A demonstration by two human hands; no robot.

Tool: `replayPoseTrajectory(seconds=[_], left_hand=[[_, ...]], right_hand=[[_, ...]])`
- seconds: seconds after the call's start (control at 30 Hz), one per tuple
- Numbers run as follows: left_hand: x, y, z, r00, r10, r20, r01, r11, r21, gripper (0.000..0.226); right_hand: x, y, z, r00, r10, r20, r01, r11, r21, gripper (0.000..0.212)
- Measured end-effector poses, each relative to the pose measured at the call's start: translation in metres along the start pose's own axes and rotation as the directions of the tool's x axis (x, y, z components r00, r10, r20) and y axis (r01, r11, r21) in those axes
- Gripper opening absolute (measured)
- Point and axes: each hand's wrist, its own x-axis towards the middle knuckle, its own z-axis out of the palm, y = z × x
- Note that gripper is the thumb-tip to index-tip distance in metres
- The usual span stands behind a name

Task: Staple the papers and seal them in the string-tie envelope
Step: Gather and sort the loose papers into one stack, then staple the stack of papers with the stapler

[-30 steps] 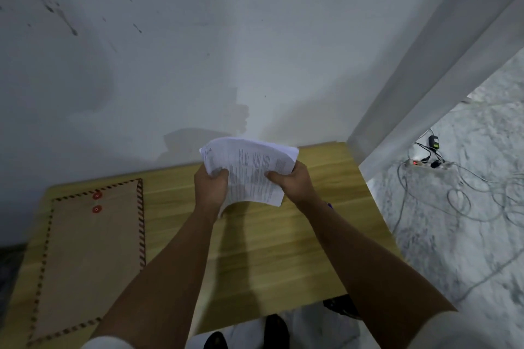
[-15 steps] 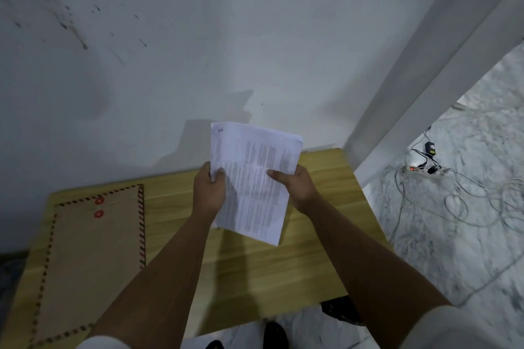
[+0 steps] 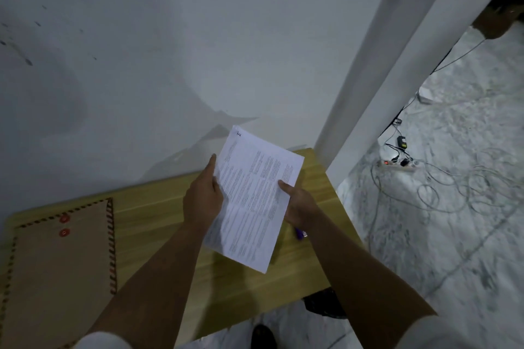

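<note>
I hold a stack of printed white papers (image 3: 252, 198) above the wooden table (image 3: 158, 212), tilted with the top edge toward the wall. My left hand (image 3: 202, 201) grips the stack's left edge. My right hand (image 3: 300, 207) grips its right edge, thumb on top. The brown string-tie envelope (image 3: 56, 272), with two red buttons and a striped border, lies flat on the table's left side. A small purple object (image 3: 299, 233), possibly the stapler, peeks out on the table below my right hand, mostly hidden.
A white wall rises directly behind the table. To the right, a white pillar (image 3: 377, 88) stands beside marble floor with a power strip (image 3: 397, 164) and loose cables (image 3: 442, 195). My shoes (image 3: 262, 334) show below the table's front edge.
The curled stack has been straightened flat and tilted, and both hands slid down along its side edges. The camera view has shifted slightly.
</note>
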Motion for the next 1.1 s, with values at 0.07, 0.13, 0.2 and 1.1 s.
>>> replayPoseTrajectory(seconds=[0.07,0.13,0.2,1.1], left_hand=[[-0.004,-0.005,0.010,0.996,0.079,0.037,-0.082,0.994,0.076,0.067],[-0.005,-0.017,0.019,0.985,0.123,0.119,-0.140,0.980,0.143,0.072],[-0.005,-0.031,0.026,0.970,0.108,0.216,-0.155,0.965,0.212,0.073],[0.015,0.007,-0.070,0.868,0.142,0.476,-0.247,0.955,0.164,0.044]], right_hand=[[0.001,0.006,-0.011,0.995,0.017,-0.098,-0.028,0.994,-0.109,0.034],[0.009,0.011,-0.026,0.947,-0.045,-0.319,-0.083,0.923,-0.376,0.038],[0.018,0.015,-0.049,0.859,-0.204,-0.469,-0.184,0.732,-0.656,0.038],[-0.022,-0.093,-0.013,0.920,-0.186,-0.345,-0.057,0.808,-0.587,0.055]])
